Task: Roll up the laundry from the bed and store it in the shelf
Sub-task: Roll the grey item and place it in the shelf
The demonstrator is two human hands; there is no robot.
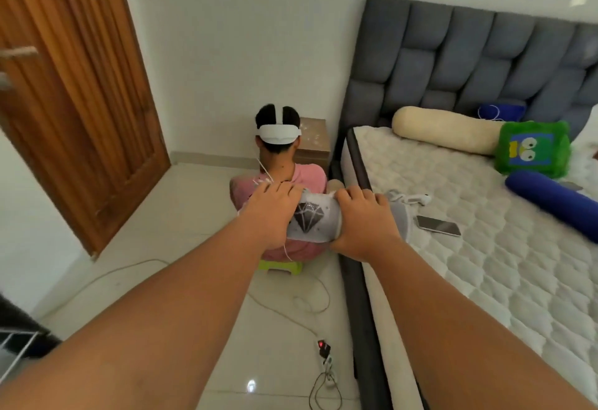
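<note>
Both my bare arms reach forward, and between my hands I hold a rolled garment (315, 220), pale white-grey with a black diamond printed on the side facing me. The roll is off the bed, in the air above the near left edge of the mattress (485, 280) and the floor beside it.

Its long axis runs from my left to my right, nearly level. The left end points toward the wooden door (74, 86), and the right end points across the bed.

My left hand (270, 215) grips the left end, fingers curled together over the top. My right hand (364, 225) grips to the right of the print, fingers curled over the top and thumb tucked beneath. A greyer stretch of the roll sticks out past my right hand, over the mattress.

Directly behind the roll a person (278, 150) sits on a low green stool (281, 268) with their back to me, wearing a white headset strap.

On the quilted mattress lie a phone (438, 225) just beyond the roll's right end, a cream bolster (443, 129), a green plush cushion (534, 150) and a blue bolster (553, 202). A grey padded headboard (469, 63) stands at the far end. A power strip (325, 353) with cables lies on the pale tiled floor.
</note>
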